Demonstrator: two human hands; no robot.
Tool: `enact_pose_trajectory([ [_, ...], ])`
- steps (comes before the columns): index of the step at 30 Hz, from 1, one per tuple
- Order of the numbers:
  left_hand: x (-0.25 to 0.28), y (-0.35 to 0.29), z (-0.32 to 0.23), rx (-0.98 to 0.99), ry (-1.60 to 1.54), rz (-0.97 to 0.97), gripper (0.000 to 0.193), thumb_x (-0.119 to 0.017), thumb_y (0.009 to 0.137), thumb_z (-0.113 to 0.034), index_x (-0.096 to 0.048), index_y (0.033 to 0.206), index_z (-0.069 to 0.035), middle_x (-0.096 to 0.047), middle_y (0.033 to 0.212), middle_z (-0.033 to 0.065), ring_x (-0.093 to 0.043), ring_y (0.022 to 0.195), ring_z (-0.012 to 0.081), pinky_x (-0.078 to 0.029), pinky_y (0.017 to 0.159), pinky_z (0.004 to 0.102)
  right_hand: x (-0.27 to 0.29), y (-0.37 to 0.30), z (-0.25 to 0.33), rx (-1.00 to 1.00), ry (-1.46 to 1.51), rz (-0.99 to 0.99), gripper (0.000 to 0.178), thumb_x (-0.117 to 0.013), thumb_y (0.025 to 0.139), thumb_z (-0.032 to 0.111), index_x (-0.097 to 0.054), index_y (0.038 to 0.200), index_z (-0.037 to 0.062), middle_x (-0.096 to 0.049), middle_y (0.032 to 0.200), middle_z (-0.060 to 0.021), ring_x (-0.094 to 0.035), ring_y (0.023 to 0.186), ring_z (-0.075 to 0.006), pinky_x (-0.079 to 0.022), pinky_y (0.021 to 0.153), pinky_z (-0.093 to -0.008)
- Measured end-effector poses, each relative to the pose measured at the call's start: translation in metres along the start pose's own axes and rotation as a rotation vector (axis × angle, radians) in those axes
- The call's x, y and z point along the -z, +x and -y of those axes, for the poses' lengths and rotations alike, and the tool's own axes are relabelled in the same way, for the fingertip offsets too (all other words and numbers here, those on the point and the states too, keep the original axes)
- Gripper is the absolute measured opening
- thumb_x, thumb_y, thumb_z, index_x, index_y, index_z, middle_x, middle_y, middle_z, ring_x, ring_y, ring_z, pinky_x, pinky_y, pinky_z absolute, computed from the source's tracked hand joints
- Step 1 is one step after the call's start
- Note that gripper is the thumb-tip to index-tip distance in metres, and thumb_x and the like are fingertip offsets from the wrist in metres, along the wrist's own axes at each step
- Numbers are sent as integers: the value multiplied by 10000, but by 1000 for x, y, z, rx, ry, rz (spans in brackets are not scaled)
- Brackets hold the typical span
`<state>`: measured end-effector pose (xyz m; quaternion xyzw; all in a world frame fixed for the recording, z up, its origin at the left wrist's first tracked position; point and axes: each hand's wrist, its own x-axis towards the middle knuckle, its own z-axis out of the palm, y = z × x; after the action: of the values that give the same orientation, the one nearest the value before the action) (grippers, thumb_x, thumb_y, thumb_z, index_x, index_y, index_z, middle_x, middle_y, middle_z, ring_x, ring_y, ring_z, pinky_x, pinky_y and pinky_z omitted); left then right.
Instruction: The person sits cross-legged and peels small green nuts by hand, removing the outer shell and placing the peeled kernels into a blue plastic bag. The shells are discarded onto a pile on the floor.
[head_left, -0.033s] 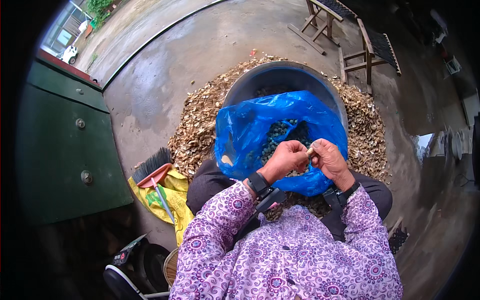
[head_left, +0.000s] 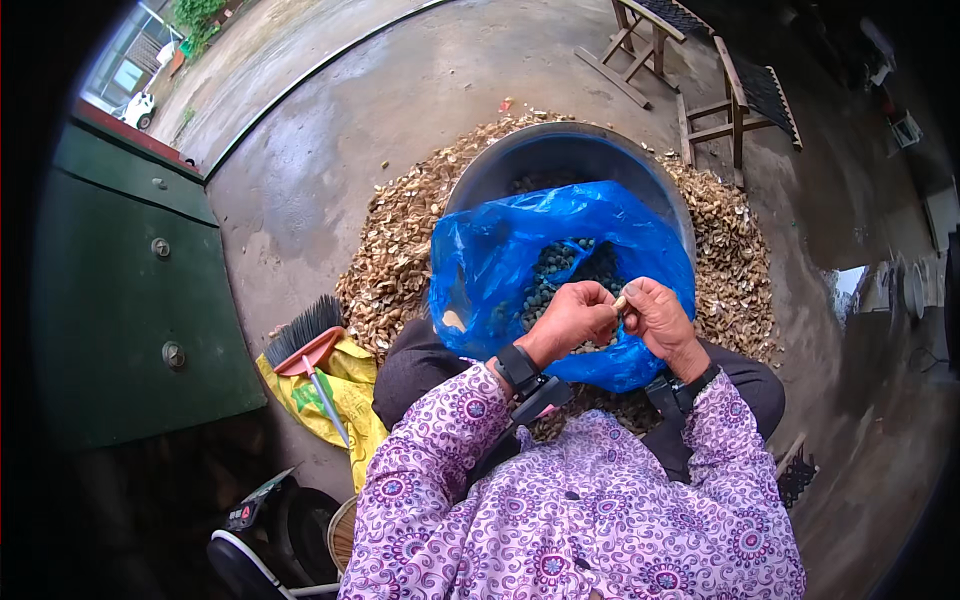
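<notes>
A small pale peanut pod (head_left: 620,303) sits between the fingertips of both my hands. My left hand (head_left: 575,318) is pinched closed at its left side, and my right hand (head_left: 655,318) grips it with thumb and finger from the right. Just beneath them lies a wide-mouthed blue plastic bag (head_left: 480,265), spread over the near part of a large round metal basin (head_left: 668,180). Inside the bag are many small dark, roundish pieces (head_left: 545,290); paler bits show under my hands. My wrists partly cover the bag's near edge.
Heaped peanut shells (head_left: 400,235) surround the basin on the floor. To the left, a brush (head_left: 305,340) rests on a yellow bag (head_left: 350,375) beside a green cabinet (head_left: 150,300). Folding stools (head_left: 735,100) stand at the far right. A scale-like device (head_left: 245,515) is at lower left.
</notes>
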<state>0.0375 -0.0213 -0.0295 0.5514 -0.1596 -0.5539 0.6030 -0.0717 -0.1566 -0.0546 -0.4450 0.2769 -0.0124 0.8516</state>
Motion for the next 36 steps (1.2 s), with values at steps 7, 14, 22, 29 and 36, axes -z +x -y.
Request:
enact_pose_trajectory([
  [7, -1, 0, -3, 87, -13, 77, 236, -594, 781, -212, -552, 805, 20, -554, 641, 59, -551, 545, 127, -460, 497, 248, -8, -5, 4, 106, -196, 3, 147, -594, 815, 199, -537, 777, 69, -524, 628, 24, -438, 504, -47, -348, 444, -184],
  [14, -5, -5, -8, -17, 40, 65, 243, -578, 789, -222, -562, 754, 18, -552, 625, 56, -536, 496, 121, -441, 441, 232, -7, -4, 1, 39, 55, 79, 248, -547, 840, 314, -534, 769, 77, -515, 638, 24, -440, 502, -54, -346, 446, -182],
  [22, -6, -10, -6, -140, 74, -47, 226, -567, 781, -222, -564, 722, -4, -542, 596, 47, -517, 479, 106, -419, 425, 226, -13, -7, 5, 9, -2, 89, 345, -533, 822, 420, -531, 760, 81, -491, 633, 12, -443, 502, -65, -344, 441, -187],
  [29, -4, -9, -2, -178, 40, -67, 244, -585, 793, -238, -553, 695, -16, -525, 592, 34, -495, 479, 93, -412, 426, 216, -18, -8, 5, 2, 6, 90, 359, -532, 816, 443, -529, 765, 87, -481, 640, 14, -428, 496, -64, -341, 446, -183],
  [36, -9, -4, -2, -256, -280, 68, 215, -572, 829, -208, -506, 884, -11, -563, 694, 63, -525, 540, 98, -432, 463, 211, -24, -9, 11, 80, -12, 78, 341, -536, 817, 433, -535, 805, 92, -495, 635, 28, -441, 500, -51, -352, 442, -180],
])
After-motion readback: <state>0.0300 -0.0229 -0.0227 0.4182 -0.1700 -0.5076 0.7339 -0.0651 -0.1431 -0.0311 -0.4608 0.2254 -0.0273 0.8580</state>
